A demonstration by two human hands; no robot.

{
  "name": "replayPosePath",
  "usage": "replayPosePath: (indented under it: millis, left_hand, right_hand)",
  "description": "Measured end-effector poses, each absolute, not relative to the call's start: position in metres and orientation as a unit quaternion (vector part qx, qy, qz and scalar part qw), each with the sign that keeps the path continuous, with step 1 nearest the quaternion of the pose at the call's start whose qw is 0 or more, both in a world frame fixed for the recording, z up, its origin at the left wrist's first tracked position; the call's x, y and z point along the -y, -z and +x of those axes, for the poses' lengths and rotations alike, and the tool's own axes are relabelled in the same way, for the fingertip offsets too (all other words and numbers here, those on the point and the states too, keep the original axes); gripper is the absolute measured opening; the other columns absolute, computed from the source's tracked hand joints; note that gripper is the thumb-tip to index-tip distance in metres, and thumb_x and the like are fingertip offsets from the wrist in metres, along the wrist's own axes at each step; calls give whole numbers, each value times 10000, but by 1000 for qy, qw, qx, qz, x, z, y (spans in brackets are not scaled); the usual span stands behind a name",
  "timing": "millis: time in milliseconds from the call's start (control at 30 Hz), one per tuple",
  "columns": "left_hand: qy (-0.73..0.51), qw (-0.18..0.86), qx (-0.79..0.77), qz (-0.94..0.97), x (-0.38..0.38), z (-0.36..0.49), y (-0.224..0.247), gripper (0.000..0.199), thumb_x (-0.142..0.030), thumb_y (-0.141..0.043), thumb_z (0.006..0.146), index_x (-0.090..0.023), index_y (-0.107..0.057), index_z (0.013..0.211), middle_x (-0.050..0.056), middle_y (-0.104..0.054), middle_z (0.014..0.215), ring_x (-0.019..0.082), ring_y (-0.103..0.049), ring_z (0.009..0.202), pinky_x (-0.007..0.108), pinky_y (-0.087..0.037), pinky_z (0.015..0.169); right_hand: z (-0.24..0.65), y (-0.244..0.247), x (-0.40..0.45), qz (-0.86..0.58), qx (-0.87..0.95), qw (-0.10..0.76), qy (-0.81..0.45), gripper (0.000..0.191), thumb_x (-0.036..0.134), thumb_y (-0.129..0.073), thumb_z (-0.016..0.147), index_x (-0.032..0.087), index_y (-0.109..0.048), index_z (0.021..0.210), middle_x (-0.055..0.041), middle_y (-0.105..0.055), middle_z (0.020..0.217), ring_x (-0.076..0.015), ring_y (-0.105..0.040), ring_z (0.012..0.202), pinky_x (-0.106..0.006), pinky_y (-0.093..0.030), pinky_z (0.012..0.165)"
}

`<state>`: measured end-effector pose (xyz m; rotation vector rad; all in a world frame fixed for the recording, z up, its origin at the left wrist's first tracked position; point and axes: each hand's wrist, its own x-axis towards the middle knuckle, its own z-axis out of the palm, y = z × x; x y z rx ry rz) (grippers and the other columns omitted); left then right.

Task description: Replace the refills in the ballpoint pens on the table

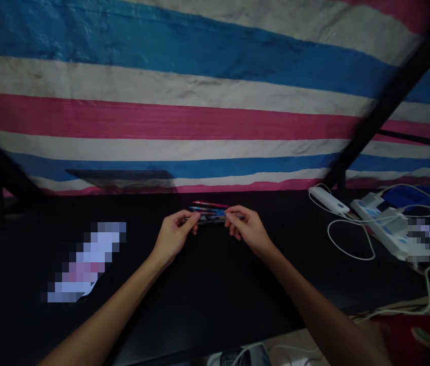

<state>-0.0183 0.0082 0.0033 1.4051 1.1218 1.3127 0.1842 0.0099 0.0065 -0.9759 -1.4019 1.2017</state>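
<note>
Over the black table (207, 284), my left hand (172, 235) and my right hand (251, 230) face each other with a small gap between them. Thumb and fingers of each pinch one end of a slim dark pen (212, 219), which runs level from hand to hand. Just behind it lies a blue pen (207, 209), its right end close to my right fingertips. Farther back is a red pen (210, 203), roughly parallel to the others. My fingers cover the ends of the held pen, and the dim light blurs its details.
To the left lies a pixelated, bright phone-like object (85, 264). On the right are a white power strip (382, 226), a white elongated device (328, 200) and looping white cables (352, 257). Striped sheeting (199, 122) hangs behind, with a dark slanted frame bar (375, 114) at right.
</note>
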Motion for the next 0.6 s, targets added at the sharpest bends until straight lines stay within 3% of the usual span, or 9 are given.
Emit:
replayPosePath:
  millis: [133, 300, 467, 600]
  left_hand:
    - [-533, 446, -455, 557, -8, -17, -3, 203, -351, -665, 749, -151, -639, 736, -24, -577, 575, 92, -505, 540, 214, -392, 563]
    - [-543, 450, -456, 543, -8, -17, -3, 181, -332, -687, 728, -154, -660, 756, -12, -600, 589, 99, -523, 552, 216, -407, 567]
    - [-556, 451, -453, 531, -8, -18, -2, 192, -336, -696, 722, -150, -670, 757, -8, -605, 605, 98, -523, 561, 223, -407, 584]
    - [-575, 480, -437, 499, -10, -21, 0, 189, -323, -707, 716, -152, -673, 789, -7, -613, 649, 91, -543, 603, 219, -421, 621]
  right_hand:
    - [186, -5, -12, -405, 567, 503, -510, 459, 296, -720, 670, 227, -539, 1086, -8, -599, 854, -90, -558, 530, -170, -363, 370]
    - [188, -2, -15, -423, 547, 473, -547, 249, 378, -658, 740, 149, -622, 830, -9, -570, 653, -76, -491, 482, -177, -340, 381]
    - [191, -2, -17, -388, 499, 558, -538, 279, 281, -749, 653, 163, -645, 883, 16, -544, 629, -91, -496, 532, -213, -386, 457]
    - [193, -6, -19, -374, 442, 582, -571, 254, 239, -781, 608, 158, -661, 818, 8, -557, 626, -98, -507, 570, -227, -400, 506]
